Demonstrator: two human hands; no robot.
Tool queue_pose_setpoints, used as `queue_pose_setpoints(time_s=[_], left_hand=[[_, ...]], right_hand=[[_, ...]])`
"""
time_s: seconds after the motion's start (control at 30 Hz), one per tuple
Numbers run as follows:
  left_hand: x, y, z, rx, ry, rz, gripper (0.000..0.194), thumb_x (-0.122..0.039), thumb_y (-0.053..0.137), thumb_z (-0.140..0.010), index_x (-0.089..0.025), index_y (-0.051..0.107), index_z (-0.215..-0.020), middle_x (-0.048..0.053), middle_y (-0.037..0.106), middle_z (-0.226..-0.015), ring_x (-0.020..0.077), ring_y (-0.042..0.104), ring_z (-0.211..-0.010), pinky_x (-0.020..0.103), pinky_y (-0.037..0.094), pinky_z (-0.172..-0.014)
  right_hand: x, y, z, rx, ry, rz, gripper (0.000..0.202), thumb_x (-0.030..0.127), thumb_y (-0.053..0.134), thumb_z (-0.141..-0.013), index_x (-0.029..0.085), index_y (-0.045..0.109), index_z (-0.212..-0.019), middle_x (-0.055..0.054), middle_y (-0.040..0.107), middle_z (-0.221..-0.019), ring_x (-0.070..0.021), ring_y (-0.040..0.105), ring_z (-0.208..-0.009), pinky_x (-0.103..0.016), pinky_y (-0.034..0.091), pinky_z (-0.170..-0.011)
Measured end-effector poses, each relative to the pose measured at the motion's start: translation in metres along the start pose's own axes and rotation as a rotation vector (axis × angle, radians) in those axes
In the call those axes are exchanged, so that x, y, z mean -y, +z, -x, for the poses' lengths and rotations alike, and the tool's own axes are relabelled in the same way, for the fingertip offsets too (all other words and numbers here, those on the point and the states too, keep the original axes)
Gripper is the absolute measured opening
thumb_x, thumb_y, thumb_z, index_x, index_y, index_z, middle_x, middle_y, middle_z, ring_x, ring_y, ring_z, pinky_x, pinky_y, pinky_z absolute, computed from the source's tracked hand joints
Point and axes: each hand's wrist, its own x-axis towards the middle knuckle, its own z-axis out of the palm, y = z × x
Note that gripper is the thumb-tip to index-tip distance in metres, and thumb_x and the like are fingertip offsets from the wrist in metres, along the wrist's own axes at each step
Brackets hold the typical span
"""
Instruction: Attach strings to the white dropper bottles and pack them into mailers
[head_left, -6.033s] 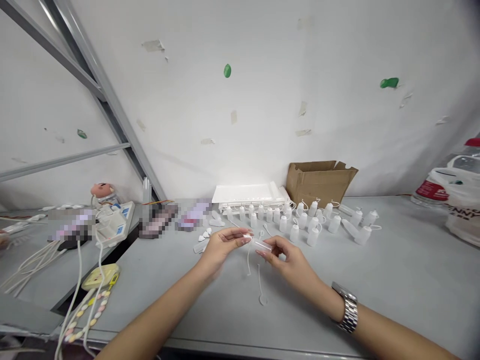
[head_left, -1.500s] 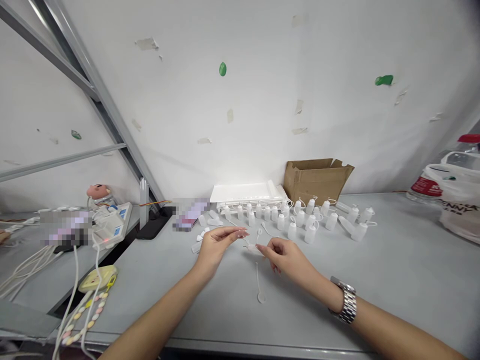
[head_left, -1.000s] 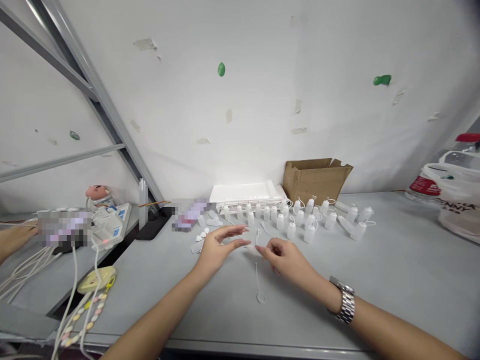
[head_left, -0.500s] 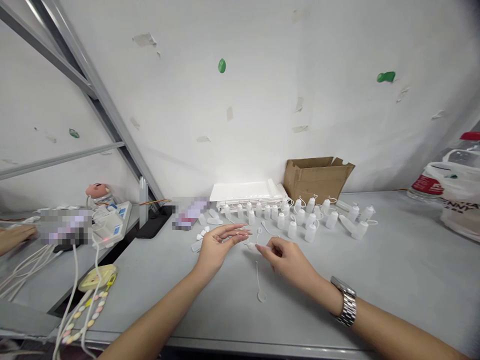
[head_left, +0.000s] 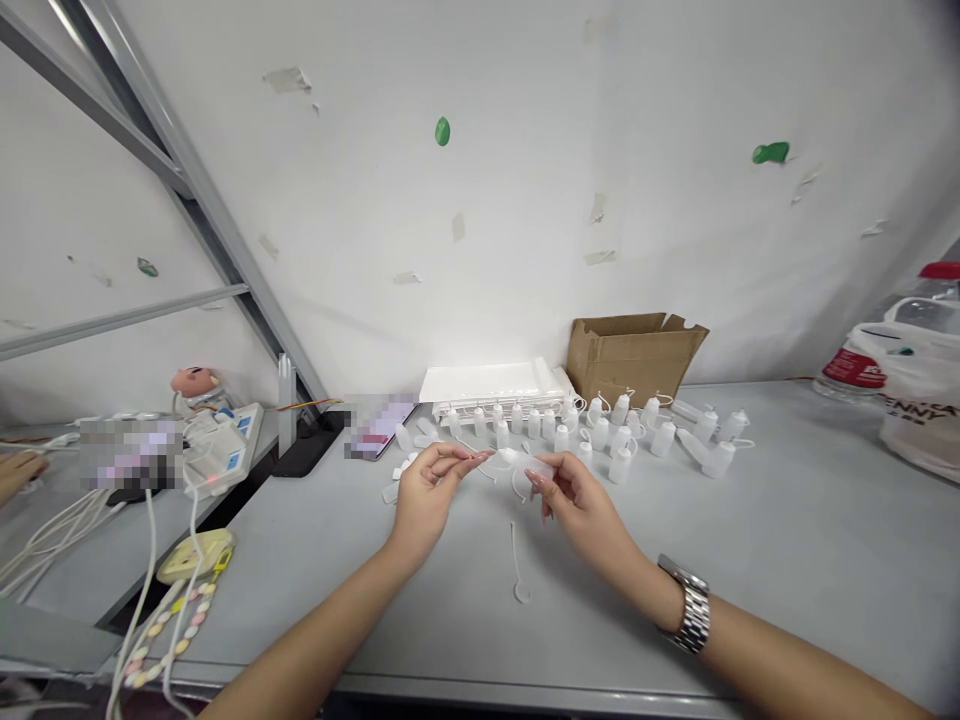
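Lifted and turned more level since the earlier frame, the small bottle (head_left: 534, 463) is at the center of the frame, just below the middle, its white tip aimed leftward. Of the two hands, the right hand (head_left: 538, 478) holds this bottle between thumb and fingers, while the left hand (head_left: 489, 456) has its thumb and fingertips drawn together near the tip; whether they pinch anything cannot be told. One thin strap (head_left: 519, 486) hangs in a curve below the bottle, and a loose strap (head_left: 520, 592) with a ring end lies lower on the gray counter (head_left: 600, 620). Behind the hands, the standing bottles (head_left: 619, 466) spread from the center toward the right, many with looped straps. White trays (head_left: 491, 383) and an open cardboard box (head_left: 634, 362) sit behind them against the wall (head_left: 517, 200). Left of center is a phone (head_left: 382, 430); at the left edge of the frame, another person's hand (head_left: 19, 472) shows beside cables (head_left: 60, 530). Bagged bottles (head_left: 919, 390) occupy the right edge.
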Motion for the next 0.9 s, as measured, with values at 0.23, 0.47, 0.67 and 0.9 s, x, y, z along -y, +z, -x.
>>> queue_pose_setpoints(time_s=[0.23, 0.47, 0.67, 0.9], left_hand=[[-0.002, 0.0, 0.001, -0.015, 0.018, -0.039, 0.018, -0.034, 0.066, -0.073, -0.02, 0.059, -0.081, 0.006, 0.074, -0.085, 0.0227, 0.065, -0.094, 0.034, 0.044, -0.087], [0.002, -0.004, -0.005, -0.008, -0.181, 0.19, 0.02, -0.035, 0.069, -0.071, -0.017, 0.064, -0.079, 0.007, 0.073, -0.091, 0.0226, 0.063, -0.1, 0.035, 0.037, -0.097], [0.009, -0.003, -0.006, 0.068, -0.453, 0.461, 0.014, -0.027, 0.07, -0.072, -0.015, 0.065, -0.076, 0.01, 0.072, -0.095, 0.0188, 0.064, -0.096, 0.03, 0.042, -0.094], [0.012, -0.002, -0.004, 0.084, -0.521, 0.504, 0.008, -0.022, 0.061, -0.079, -0.015, 0.061, -0.082, 0.013, 0.07, -0.1, 0.0167, 0.065, -0.094, 0.03, 0.043, -0.093]], right_hand=[[0.001, 0.0, 0.004, 0.027, -0.002, 0.049, 0.026, 0.045, 0.045, -0.086, 0.02, 0.05, -0.091, 0.001, 0.055, -0.07, -0.0136, 0.051, -0.058, -0.027, 0.042, -0.057], [0.002, 0.003, 0.002, 0.045, -0.009, 0.083, 0.024, 0.043, 0.045, -0.087, 0.02, 0.051, -0.089, 0.0, 0.057, -0.069, -0.0139, 0.051, -0.059, -0.028, 0.042, -0.058], [0.005, 0.006, 0.003, 0.086, -0.011, 0.12, 0.02, 0.039, 0.046, -0.086, 0.019, 0.052, -0.083, 0.001, 0.057, -0.064, -0.0133, 0.051, -0.058, -0.026, 0.04, -0.057], [0.006, 0.007, 0.005, 0.092, -0.001, 0.149, 0.023, 0.041, 0.046, -0.086, 0.02, 0.052, -0.08, 0.001, 0.057, -0.061, -0.0138, 0.053, -0.058, -0.025, 0.04, -0.055]])
